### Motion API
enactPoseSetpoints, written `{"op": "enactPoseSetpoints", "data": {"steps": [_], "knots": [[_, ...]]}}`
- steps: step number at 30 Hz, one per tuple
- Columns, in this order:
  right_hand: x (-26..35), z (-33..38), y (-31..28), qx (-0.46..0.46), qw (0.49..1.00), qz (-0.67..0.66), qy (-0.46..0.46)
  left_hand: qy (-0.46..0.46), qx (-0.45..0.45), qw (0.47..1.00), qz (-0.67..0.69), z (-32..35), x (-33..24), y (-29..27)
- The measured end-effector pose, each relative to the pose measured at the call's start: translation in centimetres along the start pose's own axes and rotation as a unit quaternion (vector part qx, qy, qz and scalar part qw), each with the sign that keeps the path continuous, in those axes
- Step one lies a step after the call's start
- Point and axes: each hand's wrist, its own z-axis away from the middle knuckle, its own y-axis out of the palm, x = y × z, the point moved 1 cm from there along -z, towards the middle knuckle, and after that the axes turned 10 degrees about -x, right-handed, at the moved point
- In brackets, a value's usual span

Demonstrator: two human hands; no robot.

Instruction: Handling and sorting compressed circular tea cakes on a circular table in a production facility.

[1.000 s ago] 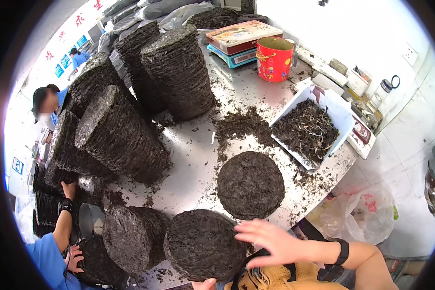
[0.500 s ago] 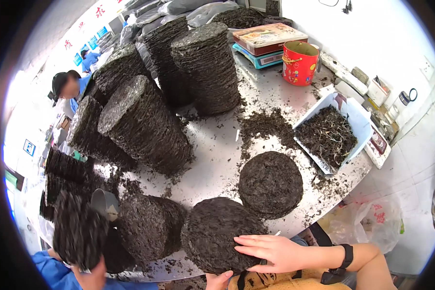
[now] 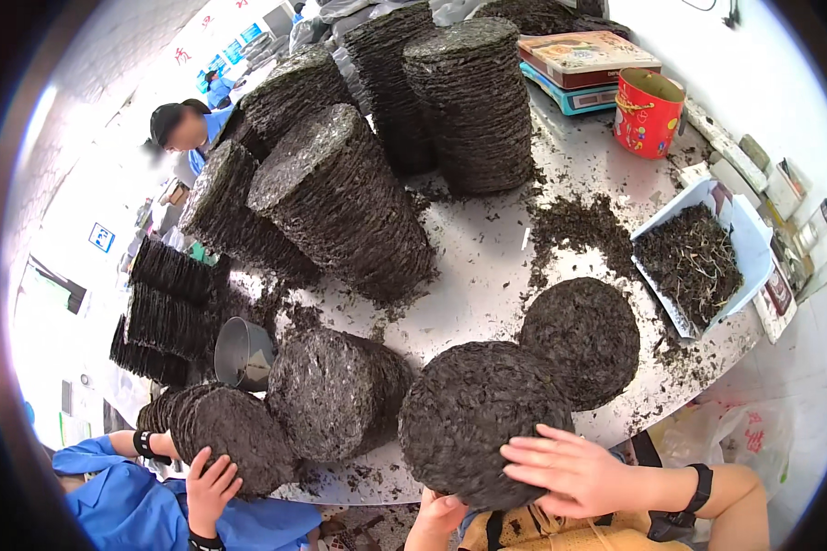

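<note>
A round, dark sheet of dried seaweed (image 3: 473, 413) is held tilted at the table's near edge. My left hand (image 3: 439, 516) grips its lower rim, with the thumb in front and the other fingers hidden behind. My right hand (image 3: 570, 468) lies on the lower right of its face, fingers stretched out. Behind it, partly covered, another round of dried seaweed (image 3: 586, 342) lies flat on the metal table. Just left of the held round, a thick roll-like stack of seaweed rounds (image 3: 326, 397) rests on its side.
At left, a co-worker's hands (image 3: 213, 487) hold a seaweed stack (image 3: 234, 441) beside a grey cup (image 3: 244, 356). Tall seaweed stacks (image 3: 469, 110) stand at the back. To the right are a pale blue bin (image 3: 753, 248) of scraps, a red bucket (image 3: 648, 119) and a box on a scale (image 3: 588, 57).
The whole view has shifted, so things sit further right. My held round looks more upright and overlaps the flat one. The co-worker's raised, blurred seaweed is now lowered into a stack lying on its side.
</note>
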Motion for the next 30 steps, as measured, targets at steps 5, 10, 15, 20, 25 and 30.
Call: {"op": "enactPoseSetpoints", "data": {"steps": [5, 10, 15, 20, 25, 30], "knots": [[-1.4, 2.7, -3.1, -0.288, 0.843, -0.069, 0.449, 0.022, -0.061, 0.997, -0.047, 1.1, -0.3, -2.0], [-10.3, 6.7, -1.5, -0.496, 0.793, -0.058, 0.348, 0.02, -0.021, 0.999, -0.019, 1.1, 0.1, -3.1], [-2.9, 3.3, -1.7, -0.194, 0.914, -0.187, 0.305, 0.038, -0.031, 0.999, -0.001, 1.3, 0.5, -2.1], [0.0, 1.4, 1.2, -0.04, 0.997, 0.057, 0.018, 0.087, -0.033, 0.993, -0.068, 1.2, 1.2, 1.1], [-0.5, 1.1, 0.9, -0.01, 0.986, 0.163, -0.019, 0.107, -0.073, 0.978, -0.163, 1.2, 2.1, 2.7], [-2.0, 1.9, -2.7, -0.043, 0.913, -0.302, 0.27, 0.067, -0.09, 0.989, -0.097, 1.1, 1.7, 3.8]]}}
